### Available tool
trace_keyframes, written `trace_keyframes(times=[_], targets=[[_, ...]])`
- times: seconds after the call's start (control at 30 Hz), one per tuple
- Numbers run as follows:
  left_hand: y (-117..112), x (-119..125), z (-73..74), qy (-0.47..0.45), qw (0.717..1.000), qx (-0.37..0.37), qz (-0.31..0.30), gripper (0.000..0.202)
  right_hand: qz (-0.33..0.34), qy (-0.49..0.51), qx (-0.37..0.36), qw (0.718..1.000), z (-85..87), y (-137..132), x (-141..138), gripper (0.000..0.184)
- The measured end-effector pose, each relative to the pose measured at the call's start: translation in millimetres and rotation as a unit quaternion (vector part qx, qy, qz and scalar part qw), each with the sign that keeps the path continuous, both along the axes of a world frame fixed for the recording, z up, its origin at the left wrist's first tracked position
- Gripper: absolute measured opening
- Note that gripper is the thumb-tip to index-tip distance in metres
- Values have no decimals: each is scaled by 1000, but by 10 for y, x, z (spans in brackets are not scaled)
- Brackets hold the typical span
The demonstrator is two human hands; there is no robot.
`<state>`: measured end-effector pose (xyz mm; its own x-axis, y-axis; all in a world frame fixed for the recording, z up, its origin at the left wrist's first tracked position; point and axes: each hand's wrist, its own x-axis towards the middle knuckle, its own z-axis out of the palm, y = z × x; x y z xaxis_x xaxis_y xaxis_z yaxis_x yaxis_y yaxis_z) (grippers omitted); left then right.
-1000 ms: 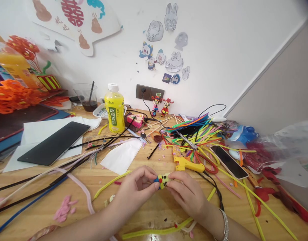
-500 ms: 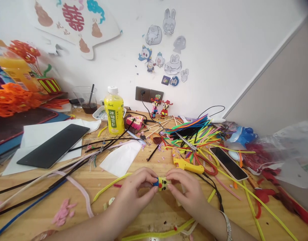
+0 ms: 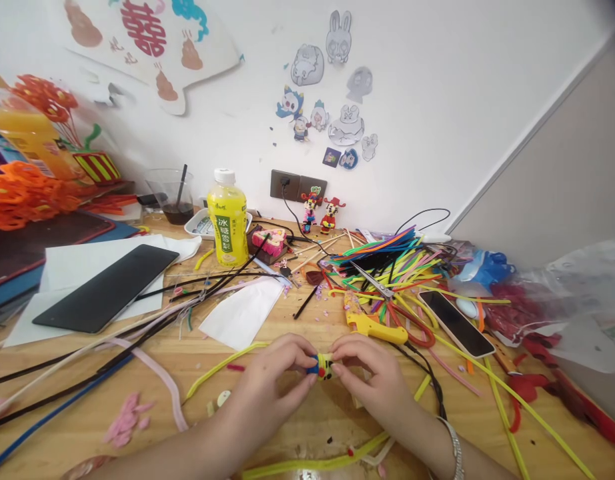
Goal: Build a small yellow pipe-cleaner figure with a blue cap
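- Small yellow pipe-cleaner figure with a blue end and a red dot: held between both hands, front middle of the view, above the light wooden surface.
- Left hand: grip closed, fingertips pinching the blue end of the figure.
- Right hand: grip closed, fingertips pinching the figure's yellow side; silver bangle around the wrist.
- Just beside the left hand: bent yellow-green pipe cleaner lying on the surface.
- Near the right hand: yellow-and-orange glue gun, its black cord trailing across the surface.
- Farther ahead: heap of multicoloured pipe cleaners under steel scissors with red handles.
- Right of the heap: smartphone with a dark screen, lying flat.
- Left of centre: white paper sheet and black tablet, well apart from the hands.
- Back of the surface: upright yellow drink bottle, beside two small beaded figurines below a wall socket.
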<state>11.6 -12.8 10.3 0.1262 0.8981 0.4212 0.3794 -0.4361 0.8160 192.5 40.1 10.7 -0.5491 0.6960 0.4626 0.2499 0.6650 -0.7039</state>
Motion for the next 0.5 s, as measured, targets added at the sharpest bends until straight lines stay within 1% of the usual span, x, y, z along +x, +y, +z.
trace_keyframes(times=[0.2, 0.37, 0.5], targets=[[-25, -12, -34, 27, 1000, 16, 0, 14, -1, 6, -35, 999, 0, 5, -9, 5], [-25, -11, -42, 24, 999, 25, -2, 13, -20, 21, -71, 997, -18, 13, -12, 4], [-17, -13, -35, 14, 1000, 25, -8, 13, -19, 12, -100, 995, -35, 26, -19, 8]])
